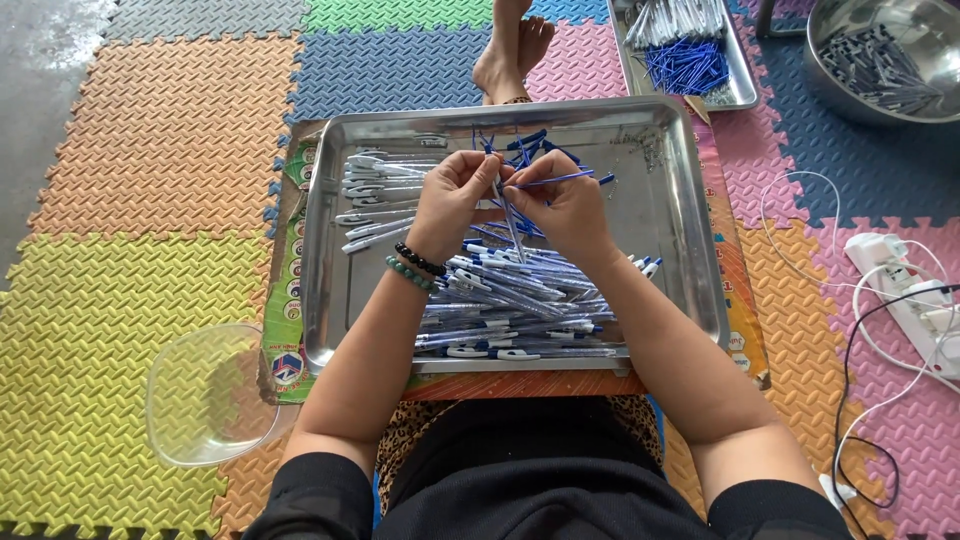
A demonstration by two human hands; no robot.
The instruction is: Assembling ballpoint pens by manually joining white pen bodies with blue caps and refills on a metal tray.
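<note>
I sit on a floor of interlocking foam mats (130, 150) in orange, yellow, green, blue and pink squares; bare grey concrete shows at the far left corner. A steel tray (680, 210) rests across my lap on a printed cardboard sheet (288, 300) that sticks out along its left and right edges.

My left hand (450, 200) and right hand (565, 205) meet above the middle of the tray. Left grip: fingertips pinched shut on a thin blue refill (510, 225) that hangs down toward the pile. Right grip: fingers closed around a second blue refill (560, 179), lying level and pointing to the tray's right edge. Beaded bracelets (415, 267) circle my left wrist.

Finished pens (520, 310), white with blue, lie heaped along the tray's near edge under my forearms. Empty white barrels (375, 195) sit in a loose row by the tray's left edge. A few loose blue refills lie near the far edge.

A clear plastic bowl (205, 395) stands on the yellow mat just off the tray's near left corner. Beyond the far right corner a second steel tray (742, 70) holds white barrels and blue refills, and a round steel basin (850, 80) holds dark parts. A white power strip (915, 300) with tangled cables lies on the pink mat at right. Another person's bare feet (510, 55) rest on the mats past the far edge.
</note>
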